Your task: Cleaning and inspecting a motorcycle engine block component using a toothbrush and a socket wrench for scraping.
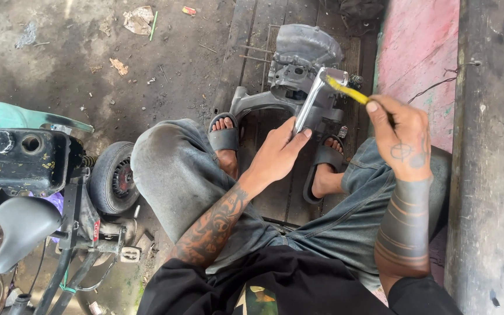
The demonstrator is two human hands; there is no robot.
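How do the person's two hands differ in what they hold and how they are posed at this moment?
The left hand lies low, its fingers wrapped on the lower end of a grey metal lever; the right hand is raised higher, pinching a thin yellow tool. The left hand steadies the part, while the right hand's tool tip meets the lever's top end. Both belong to tattooed arms and work over the grey engine part.

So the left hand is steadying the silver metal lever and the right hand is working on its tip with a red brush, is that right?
Not quite: the brush is yellow, not red. The head view shows the right hand holding it against the tip of the silver metal lever, which the left hand is steadying.
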